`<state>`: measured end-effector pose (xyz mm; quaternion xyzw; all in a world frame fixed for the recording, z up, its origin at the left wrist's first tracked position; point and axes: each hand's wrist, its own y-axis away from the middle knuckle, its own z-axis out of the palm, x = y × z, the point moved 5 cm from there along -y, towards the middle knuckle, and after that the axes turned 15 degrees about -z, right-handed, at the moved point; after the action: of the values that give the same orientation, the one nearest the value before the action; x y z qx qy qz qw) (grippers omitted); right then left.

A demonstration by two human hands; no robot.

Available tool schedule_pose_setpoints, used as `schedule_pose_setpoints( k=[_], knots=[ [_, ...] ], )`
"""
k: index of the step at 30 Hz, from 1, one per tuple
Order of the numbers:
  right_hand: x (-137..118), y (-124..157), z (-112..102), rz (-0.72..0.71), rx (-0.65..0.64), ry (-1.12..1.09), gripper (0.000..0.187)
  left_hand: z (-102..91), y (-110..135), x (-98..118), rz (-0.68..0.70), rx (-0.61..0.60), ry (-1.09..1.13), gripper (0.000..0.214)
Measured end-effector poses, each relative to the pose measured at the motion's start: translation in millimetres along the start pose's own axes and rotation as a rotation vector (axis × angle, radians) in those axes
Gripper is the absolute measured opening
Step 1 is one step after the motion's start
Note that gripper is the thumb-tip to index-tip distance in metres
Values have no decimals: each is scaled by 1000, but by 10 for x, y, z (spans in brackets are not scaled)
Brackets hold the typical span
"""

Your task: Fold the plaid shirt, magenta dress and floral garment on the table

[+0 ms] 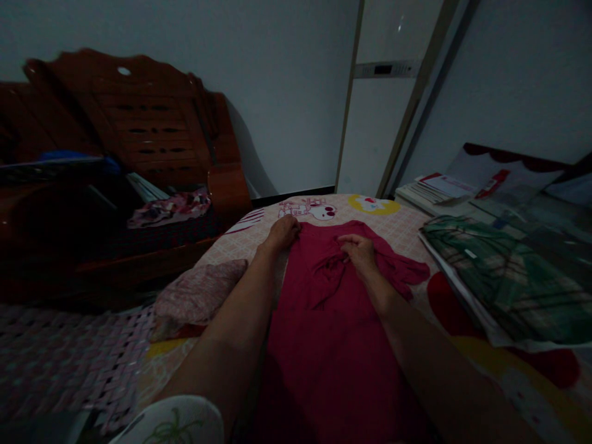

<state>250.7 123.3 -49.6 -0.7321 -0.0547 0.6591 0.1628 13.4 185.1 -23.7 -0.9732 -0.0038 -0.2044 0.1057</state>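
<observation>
A dark red garment (324,333) lies spread lengthwise on a bed covered by a patterned sheet (398,231). My left hand (283,233) is closed on the garment's far left corner. My right hand (359,251) pinches a bunched fold of the same garment near its upper middle. Both forearms stretch out over the cloth. A sleeve or flap of the garment trails off to the right (407,271).
A folded pinkish cloth (198,296) lies left of the garment. A green plaid cloth (504,277) and stacked papers (439,188) sit on the right. A dark wooden bench (139,135) with clutter stands at the left, a white door (383,111) beyond the bed.
</observation>
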Motion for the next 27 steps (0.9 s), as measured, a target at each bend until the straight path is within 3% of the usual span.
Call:
schedule_pose_setpoints(
  k=[5, 14, 20, 22, 24, 27],
  knots=[
    [1, -33, -19, -4, 23, 38, 31, -123, -23, 35, -58, 188, 113, 20],
    [-33, -75, -84, -54, 80, 84, 31, -120, -47, 102, 13, 158, 223, 22],
    [-55, -91, -169, -137, 151, 173, 31, -13, -104, 62, 48, 84, 278, 43],
    [-18, -82, -155, -95, 124, 184, 30, -40, -117, -68, -71, 153, 331, 50],
    [10, -69, -128, -54, 96, 169, 29, -70, -115, -267, -288, 220, 363, 44],
    [17, -55, -96, -16, 76, 133, 27, -44, -96, -487, -530, 179, 341, 25]
  ],
)
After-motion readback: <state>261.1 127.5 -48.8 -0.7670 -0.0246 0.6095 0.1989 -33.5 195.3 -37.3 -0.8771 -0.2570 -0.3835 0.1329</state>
